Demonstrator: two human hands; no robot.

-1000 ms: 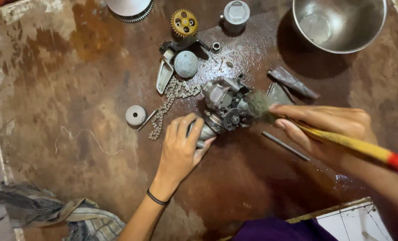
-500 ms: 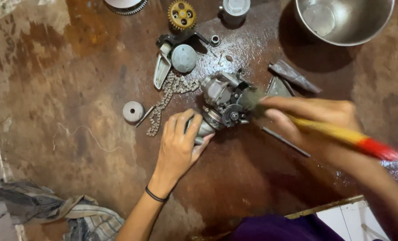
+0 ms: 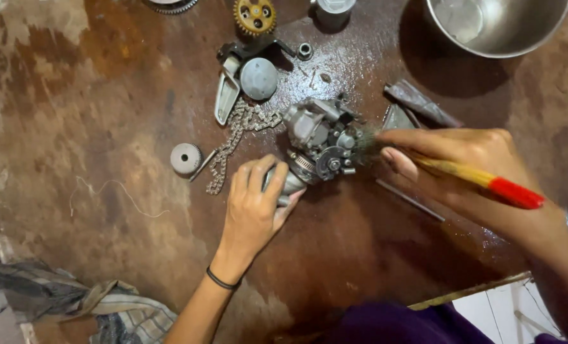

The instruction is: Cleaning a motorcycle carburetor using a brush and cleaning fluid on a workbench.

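Observation:
A grey metal carburetor lies on the stained brown work surface. My left hand grips its near end and holds it steady. My right hand is closed on a paintbrush with a yellow and red handle; the bristles touch the carburetor's right side. A black band circles my left wrist.
A metal chain, a small round grey part, a grey cap, a brass gear and a thin rod lie around. A steel bowl stands at the top right. A rag lies at the lower left.
The brush has shifted a little to the left against the carburetor. The view has drifted, so the parts sit higher in the frame. My left hand keeps its grip.

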